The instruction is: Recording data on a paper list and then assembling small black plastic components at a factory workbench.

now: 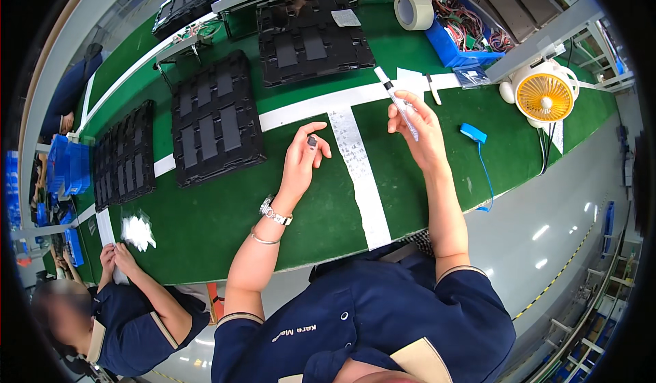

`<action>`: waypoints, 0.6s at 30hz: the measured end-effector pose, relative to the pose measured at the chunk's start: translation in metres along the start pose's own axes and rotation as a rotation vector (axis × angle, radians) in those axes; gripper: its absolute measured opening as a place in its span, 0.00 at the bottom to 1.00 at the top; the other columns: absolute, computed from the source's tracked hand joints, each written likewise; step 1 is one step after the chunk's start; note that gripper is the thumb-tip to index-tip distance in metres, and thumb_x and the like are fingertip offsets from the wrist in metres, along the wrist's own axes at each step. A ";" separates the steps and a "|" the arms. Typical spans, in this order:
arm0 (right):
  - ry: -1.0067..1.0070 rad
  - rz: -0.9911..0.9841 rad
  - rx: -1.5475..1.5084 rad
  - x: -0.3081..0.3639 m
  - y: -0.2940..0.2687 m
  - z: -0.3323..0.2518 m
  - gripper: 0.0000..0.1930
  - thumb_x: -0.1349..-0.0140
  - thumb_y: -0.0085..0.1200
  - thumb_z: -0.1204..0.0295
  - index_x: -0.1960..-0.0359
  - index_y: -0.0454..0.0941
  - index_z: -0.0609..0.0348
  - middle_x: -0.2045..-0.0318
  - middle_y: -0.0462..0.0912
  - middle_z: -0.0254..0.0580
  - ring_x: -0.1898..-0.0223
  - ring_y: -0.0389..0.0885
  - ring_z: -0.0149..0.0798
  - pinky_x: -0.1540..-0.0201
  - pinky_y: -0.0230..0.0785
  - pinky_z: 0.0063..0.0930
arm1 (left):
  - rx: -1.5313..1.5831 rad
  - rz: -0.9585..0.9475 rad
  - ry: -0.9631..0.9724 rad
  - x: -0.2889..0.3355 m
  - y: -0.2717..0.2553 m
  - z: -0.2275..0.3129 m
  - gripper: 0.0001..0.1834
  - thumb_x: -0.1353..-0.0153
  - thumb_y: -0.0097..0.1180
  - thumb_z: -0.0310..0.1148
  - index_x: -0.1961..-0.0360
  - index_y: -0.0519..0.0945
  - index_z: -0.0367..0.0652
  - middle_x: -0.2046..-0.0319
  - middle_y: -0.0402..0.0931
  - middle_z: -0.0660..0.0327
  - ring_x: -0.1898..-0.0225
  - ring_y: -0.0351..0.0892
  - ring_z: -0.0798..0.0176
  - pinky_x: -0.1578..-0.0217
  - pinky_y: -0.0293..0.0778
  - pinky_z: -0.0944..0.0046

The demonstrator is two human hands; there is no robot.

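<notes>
My right hand is raised over the green table, its fingers closed round a white marker pen with a black band. The pen slants up to the left. My left hand hovers to the left of it, fingers curled. A small black piece shows at its fingers; its kind is too small to tell. Between the hands lies a white strip with rows of handwriting, stuck along the table. Neither hand touches the strip.
Black panel trays lie to the left and at the back. On the right are a yellow fan, a blue wrist strap and a white-handled knife. A tape roll stands by a blue bin. A co-worker sits at left.
</notes>
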State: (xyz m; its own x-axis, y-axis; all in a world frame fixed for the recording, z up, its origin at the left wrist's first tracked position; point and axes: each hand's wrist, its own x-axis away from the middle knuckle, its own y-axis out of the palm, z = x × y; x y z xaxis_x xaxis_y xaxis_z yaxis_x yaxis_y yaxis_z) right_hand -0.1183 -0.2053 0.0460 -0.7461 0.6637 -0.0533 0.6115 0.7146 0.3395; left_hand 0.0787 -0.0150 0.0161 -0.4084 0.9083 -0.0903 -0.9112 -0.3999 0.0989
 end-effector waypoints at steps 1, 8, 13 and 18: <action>0.030 0.015 -0.029 -0.001 0.004 -0.003 0.27 0.26 0.43 0.54 0.36 0.65 0.65 0.53 0.81 0.47 0.62 0.84 0.39 0.58 0.76 0.30 | -0.001 -0.003 0.001 0.000 -0.001 -0.001 0.20 0.25 0.42 0.42 0.42 0.70 0.40 0.73 0.76 0.64 0.78 0.60 0.78 0.74 0.60 0.77; 0.023 0.048 -0.234 -0.005 0.007 -0.003 0.34 0.26 0.30 0.44 0.36 0.60 0.64 0.51 0.80 0.53 0.55 0.83 0.46 0.49 0.75 0.36 | -0.004 -0.008 0.023 0.001 0.001 0.000 0.19 0.26 0.42 0.42 0.43 0.71 0.40 0.73 0.76 0.64 0.77 0.61 0.78 0.74 0.61 0.77; -0.031 -0.083 -0.231 -0.011 -0.030 0.019 0.26 0.25 0.34 0.49 0.46 0.70 0.59 0.57 0.80 0.46 0.60 0.80 0.38 0.53 0.73 0.33 | -0.006 -0.008 0.010 0.000 0.000 0.000 0.19 0.26 0.40 0.40 0.42 0.71 0.39 0.73 0.75 0.65 0.78 0.62 0.79 0.76 0.61 0.77; 0.012 -0.034 -0.326 -0.012 -0.025 0.009 0.39 0.27 0.24 0.41 0.37 0.64 0.67 0.45 0.77 0.58 0.62 0.84 0.44 0.58 0.78 0.32 | 0.002 0.002 0.015 0.000 -0.002 -0.004 0.19 0.26 0.41 0.39 0.42 0.71 0.40 0.73 0.76 0.65 0.78 0.62 0.79 0.76 0.61 0.77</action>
State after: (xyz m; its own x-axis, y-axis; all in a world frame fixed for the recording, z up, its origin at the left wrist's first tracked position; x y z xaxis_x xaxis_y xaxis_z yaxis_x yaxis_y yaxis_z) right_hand -0.1224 -0.2294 0.0299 -0.7689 0.6367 -0.0589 0.4712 0.6265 0.6208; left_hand 0.0807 -0.0150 0.0122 -0.4109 0.9056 -0.1048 -0.9103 -0.4013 0.1012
